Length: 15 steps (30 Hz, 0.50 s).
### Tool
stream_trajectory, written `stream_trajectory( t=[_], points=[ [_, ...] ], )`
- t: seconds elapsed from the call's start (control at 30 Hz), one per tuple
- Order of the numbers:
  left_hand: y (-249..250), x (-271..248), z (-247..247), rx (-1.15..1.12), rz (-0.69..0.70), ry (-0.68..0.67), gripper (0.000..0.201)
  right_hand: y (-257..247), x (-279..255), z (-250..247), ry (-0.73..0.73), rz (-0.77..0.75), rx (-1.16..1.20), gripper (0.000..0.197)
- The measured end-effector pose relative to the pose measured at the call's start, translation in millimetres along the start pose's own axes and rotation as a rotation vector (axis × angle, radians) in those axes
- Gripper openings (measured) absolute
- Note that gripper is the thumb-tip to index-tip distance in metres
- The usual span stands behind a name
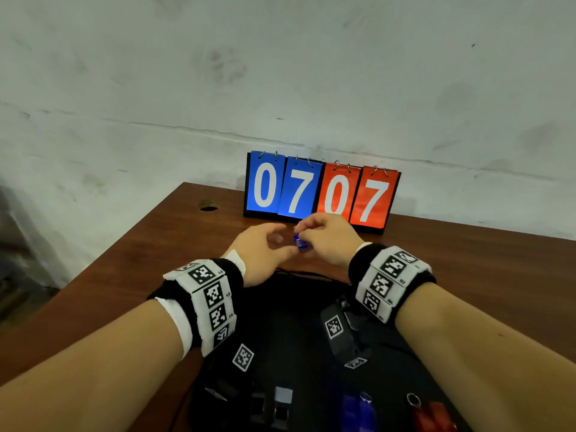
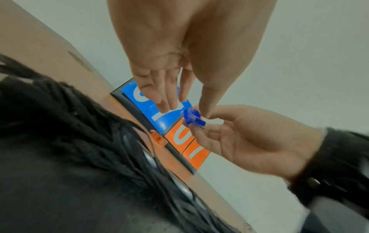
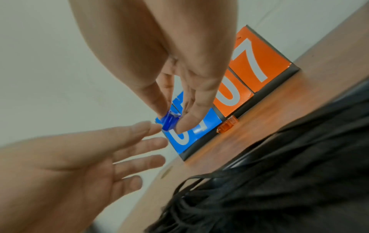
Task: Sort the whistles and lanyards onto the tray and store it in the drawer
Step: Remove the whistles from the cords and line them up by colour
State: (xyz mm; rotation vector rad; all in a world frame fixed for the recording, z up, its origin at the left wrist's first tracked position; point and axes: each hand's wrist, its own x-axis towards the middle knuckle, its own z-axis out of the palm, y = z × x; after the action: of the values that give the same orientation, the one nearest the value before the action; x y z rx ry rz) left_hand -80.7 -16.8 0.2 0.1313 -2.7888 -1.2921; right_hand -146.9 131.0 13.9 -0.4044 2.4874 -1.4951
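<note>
Right hand [image 1: 327,241] in pinch; left hand [image 1: 261,254] loose

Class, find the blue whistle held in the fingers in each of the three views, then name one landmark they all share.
Head: blue whistle near centre, pinched by the right hand, just below the scoreboard.
Left wrist: blue whistle near centre, over the scoreboard's blue-orange join.
Right wrist: blue whistle just left of centre, over the blue cards.
Shared landmark: the scoreboard.

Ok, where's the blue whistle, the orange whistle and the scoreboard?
small blue plastic whistle [image 3: 169,122]: right wrist view, its body.
small orange plastic whistle [image 3: 227,125]: right wrist view, its top.
blue and orange flip scoreboard [image 1: 374,198]: head view, rightmost orange card.
</note>
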Motion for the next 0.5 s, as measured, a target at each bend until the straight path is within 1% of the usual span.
stream_trajectory(
  t=[0.07,0.13,0.2,0.27,0.37,0.43,0.5],
  points=[
    [14.3,-12.3,-2.1,-0.027,0.066,-0.046,0.060,-2.7,-30.6,-11.9,-0.028,0.001,0.138,0.009],
    [27.6,-25.8,-1.5,-0.014,0.139,-0.076,0.054,-1.7,-58.6,-23.3,-0.039,0.024,0.231,0.010],
    [41.6,-41.7,5.0,0.021,0.189,-0.104,0.049,1.9,-85.6,-36.0,-0.032,0.049,0.270,0.010],
    [51.8,-57.5,16.1,0.016,0.208,-0.141,0.050,8.4,-108.5,-46.2,-0.020,0.096,0.305,0.015],
    [63.7,-79.6,39.2,0.022,0.217,-0.245,0.054,24.2,-144.6,-58.8,-0.035,0.212,0.345,0.030],
    [67.0,-91.8,52.2,0.088,0.233,-0.297,0.053,34.3,-163.1,-61.2,-0.068,0.258,0.347,0.031],
    [71.4,-103.8,65.6,0.117,0.251,-0.337,0.052,45.3,-179.7,-63.6,-0.049,0.282,0.316,0.029]
  ],
)
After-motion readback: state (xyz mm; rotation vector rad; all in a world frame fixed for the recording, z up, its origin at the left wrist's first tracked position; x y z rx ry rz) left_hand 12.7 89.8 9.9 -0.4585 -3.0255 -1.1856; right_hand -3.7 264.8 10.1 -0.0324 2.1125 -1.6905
